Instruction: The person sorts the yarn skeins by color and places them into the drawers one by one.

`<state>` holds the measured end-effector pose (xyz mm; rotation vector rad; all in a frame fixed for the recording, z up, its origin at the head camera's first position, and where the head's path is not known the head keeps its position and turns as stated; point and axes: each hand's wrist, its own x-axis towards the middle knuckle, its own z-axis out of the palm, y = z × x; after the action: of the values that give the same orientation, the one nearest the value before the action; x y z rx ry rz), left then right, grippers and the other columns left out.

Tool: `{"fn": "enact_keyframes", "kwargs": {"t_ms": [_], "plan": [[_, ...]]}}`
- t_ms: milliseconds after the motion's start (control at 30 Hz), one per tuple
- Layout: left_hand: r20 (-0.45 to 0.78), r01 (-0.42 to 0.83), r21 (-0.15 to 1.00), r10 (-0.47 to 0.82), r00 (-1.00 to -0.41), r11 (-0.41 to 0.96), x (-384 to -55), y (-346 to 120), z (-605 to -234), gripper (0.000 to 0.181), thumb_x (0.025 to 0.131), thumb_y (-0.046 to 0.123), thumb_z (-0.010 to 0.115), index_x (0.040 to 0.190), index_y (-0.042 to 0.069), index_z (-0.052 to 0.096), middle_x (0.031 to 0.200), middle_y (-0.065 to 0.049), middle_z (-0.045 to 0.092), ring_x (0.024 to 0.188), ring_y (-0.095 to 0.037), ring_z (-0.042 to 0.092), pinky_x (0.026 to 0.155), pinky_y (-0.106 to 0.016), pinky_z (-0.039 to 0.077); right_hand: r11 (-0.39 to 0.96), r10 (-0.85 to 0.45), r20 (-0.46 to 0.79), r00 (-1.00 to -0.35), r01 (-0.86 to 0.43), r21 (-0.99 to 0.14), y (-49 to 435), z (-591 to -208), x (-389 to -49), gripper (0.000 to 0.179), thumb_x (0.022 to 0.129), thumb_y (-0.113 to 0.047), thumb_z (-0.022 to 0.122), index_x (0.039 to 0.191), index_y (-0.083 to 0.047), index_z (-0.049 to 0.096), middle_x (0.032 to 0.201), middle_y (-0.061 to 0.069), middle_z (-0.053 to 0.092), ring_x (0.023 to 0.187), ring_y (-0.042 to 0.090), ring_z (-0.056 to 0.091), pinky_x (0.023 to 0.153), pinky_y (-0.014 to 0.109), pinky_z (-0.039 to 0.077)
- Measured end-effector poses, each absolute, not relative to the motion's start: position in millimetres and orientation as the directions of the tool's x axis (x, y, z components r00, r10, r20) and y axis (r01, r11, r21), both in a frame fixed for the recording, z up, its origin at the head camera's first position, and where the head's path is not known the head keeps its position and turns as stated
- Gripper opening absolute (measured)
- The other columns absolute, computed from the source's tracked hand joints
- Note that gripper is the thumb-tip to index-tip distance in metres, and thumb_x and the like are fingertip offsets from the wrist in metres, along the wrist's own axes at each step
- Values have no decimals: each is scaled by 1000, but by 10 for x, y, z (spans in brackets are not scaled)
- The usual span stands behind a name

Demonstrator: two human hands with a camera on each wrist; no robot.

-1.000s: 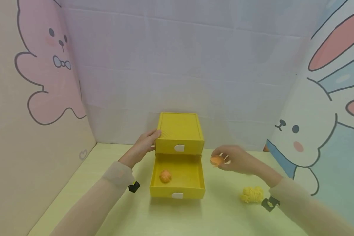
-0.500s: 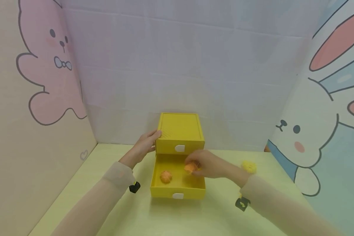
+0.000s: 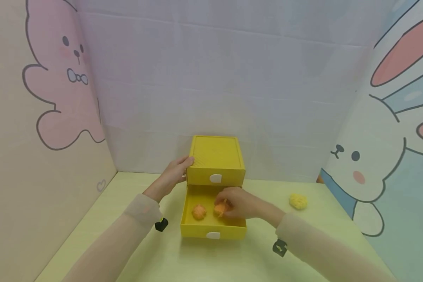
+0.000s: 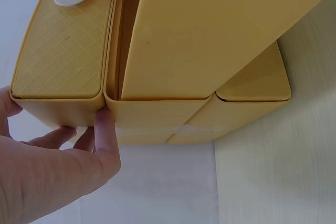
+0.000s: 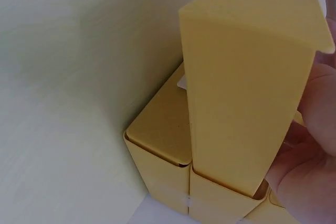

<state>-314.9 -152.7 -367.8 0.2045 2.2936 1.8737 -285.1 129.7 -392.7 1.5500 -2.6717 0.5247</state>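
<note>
A yellow drawer cabinet (image 3: 216, 152) stands against the back cloth with its middle drawer (image 3: 211, 230) pulled out. At its upper left side, my left hand (image 3: 172, 175) holds it, one digit over the top edge and bent fingers against the side wall (image 4: 63, 111). My right hand (image 3: 241, 202) reaches over the drawer's right side and pinches a crumpled orange bundle (image 3: 220, 210) low inside the drawer. A similar orange lump (image 3: 199, 212) lies to the left in the same drawer. In the right wrist view the drawer's wall (image 5: 247, 93) hides the held bundle, and my right hand (image 5: 307, 171) shows beyond it.
A yellow bundle (image 3: 298, 201) lies on the pale table (image 3: 148, 258) to the right. The bottom drawer tier (image 4: 257, 80) sits below the pulled-out one. Cloth walls with a pink bear (image 3: 65, 78) and a white rabbit (image 3: 366, 156) enclose the table.
My right hand has moved left from beside the cabinet and down into the drawer, carrying the orange bundle. The yellow bundle behind its forearm has come into view. My left hand stays put.
</note>
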Motion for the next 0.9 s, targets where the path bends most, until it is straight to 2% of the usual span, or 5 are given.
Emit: {"fn": "enact_keyframes", "kwargs": {"t_ms": [467,567,700,833,900], "plan": [[-42,4,977,211,-977,212,-3144,-1528,-3691,76,112,53,46,172,13,19,172,-16,31,152,-41,40,124,-58,36,498,-823,151,-548,-823,-271,1251,-4005,-2813,29,87,-13,87,114,-10,76,96,-4,69,81,9,56,71,19,49],[-47,-3,978,206,-977,209,-3149,-1522,-3693,76,112,54,46,172,14,21,172,-15,33,152,-41,40,125,-57,35,491,-824,157,-545,-823,-285,1293,-3986,-2807,30,89,-15,87,116,-9,76,103,-2,73,88,11,62,78,22,55],[-49,-6,978,204,-978,207,-3150,-1517,-3688,76,112,54,46,171,14,21,171,-16,32,153,-41,40,125,-57,34,491,-809,155,-567,-796,-353,1386,-3892,-2759,34,92,-16,85,123,-7,76,120,4,75,106,20,70,89,33,62],[-52,-8,977,207,-977,211,-3148,-1521,-3683,77,112,54,46,172,13,19,172,-16,31,153,-41,39,125,-58,34,499,-779,178,-601,-766,-405,1561,-3774,-2686,38,94,-15,82,130,-5,73,129,6,73,113,28,70,90,41,64],[-52,-8,978,208,-977,210,-3149,-1526,-3678,76,112,53,46,172,13,19,172,-16,31,153,-41,39,125,-58,34,507,-757,204,-620,-756,-415,1666,-3730,-2651,39,94,-14,82,131,-5,72,130,8,72,113,29,69,91,42,64]]}}
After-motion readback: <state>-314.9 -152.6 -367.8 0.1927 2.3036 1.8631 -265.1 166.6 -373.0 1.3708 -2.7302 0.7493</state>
